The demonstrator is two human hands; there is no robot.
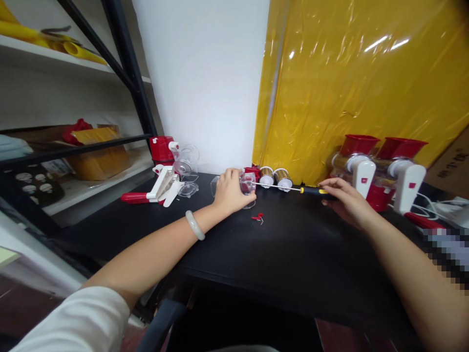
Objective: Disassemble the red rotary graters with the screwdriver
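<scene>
Screwdriving, apparently: right hand (346, 199) clamping black-and-yellow, steel-shafted screwdriver (309, 191), left hand (232, 191) clamping clear plastic housing (247, 183); next turn needs alignment.

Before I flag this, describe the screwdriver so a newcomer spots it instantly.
Find the black table, then look between the left hand and right hand. The screwdriver spans the gap, its dark handle in the right hand; its long, thin metal shaft sets it apart from the stubby drums behind.

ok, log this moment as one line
left hand: holds clear part | right hand: holds screwdriver | shaft: toward clear part, tip contact unclear | nearby: small red pieces on black table
</scene>
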